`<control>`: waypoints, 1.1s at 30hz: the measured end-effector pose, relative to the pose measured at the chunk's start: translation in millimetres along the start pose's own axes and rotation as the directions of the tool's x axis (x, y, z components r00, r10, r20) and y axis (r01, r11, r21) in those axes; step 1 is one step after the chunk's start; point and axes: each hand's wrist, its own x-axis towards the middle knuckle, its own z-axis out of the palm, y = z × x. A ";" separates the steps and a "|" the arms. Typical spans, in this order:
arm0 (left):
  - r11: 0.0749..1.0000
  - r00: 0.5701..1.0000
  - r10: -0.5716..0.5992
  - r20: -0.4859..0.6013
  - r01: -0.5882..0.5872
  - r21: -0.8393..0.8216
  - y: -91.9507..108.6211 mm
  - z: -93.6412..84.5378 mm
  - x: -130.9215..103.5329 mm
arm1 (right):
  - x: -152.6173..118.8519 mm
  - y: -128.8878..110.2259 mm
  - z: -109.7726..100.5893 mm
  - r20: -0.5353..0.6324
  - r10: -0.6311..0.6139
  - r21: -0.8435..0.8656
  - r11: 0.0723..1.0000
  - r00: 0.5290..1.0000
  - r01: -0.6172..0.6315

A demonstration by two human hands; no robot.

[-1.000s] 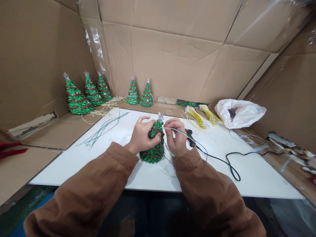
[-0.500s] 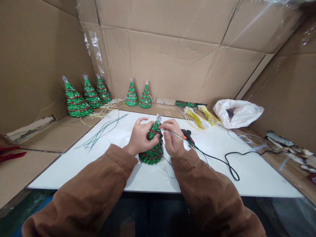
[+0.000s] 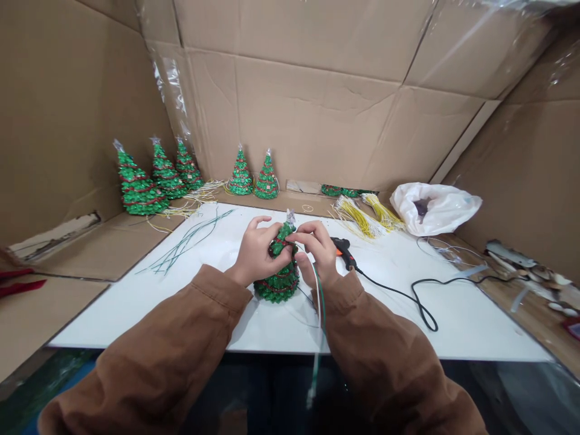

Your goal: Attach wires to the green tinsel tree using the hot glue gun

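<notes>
A small green tinsel Christmas tree (image 3: 277, 289) with red garland and a silver star (image 3: 290, 216) on top stands upright before me. My left hand (image 3: 260, 251) is closed around its upper left side, thumb across the front. On the right side, my right hand (image 3: 319, 254) has its index fingertip against the tree and its thumb just below. A white wire (image 3: 319, 296) and a green wire (image 3: 323, 302) run from between these fingers and dangle past the table's front edge. The grip on them is partly hidden. Behind my right hand lies a black and orange glue gun (image 3: 344, 251).
Finished-looking trees (image 3: 141, 192) stand at the back left, two more (image 3: 267, 178) at the back. Green wire lengths (image 3: 185, 241) lie on the white tabletop (image 3: 149, 314). Yellow wire bundles (image 3: 356, 216), a white plastic bag (image 3: 446, 205) and a black cord (image 3: 423, 308) are on the right.
The wires at my right hand have swung from stretching rightward over the hand to hanging down toward me. My right index finger has reached onto the tree. My left hand keeps its hold.
</notes>
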 end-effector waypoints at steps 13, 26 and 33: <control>0.999 1.000 -0.026 0.015 0.026 -0.018 -2.4 0.9 -0.4 | 2.9 -3.4 2.0 -0.042 0.043 0.010 0.999 0.998 -0.042; 1.000 1.000 -0.028 -0.006 0.028 0.008 -1.3 0.7 0.9 | 1.3 -3.3 7.1 -0.113 -0.038 -0.023 0.999 0.993 0.035; 1.000 1.000 -0.022 -0.017 0.022 0.015 -2.9 1.0 -0.5 | 1.7 -5.7 4.7 -0.167 -0.061 -0.043 0.998 0.984 0.055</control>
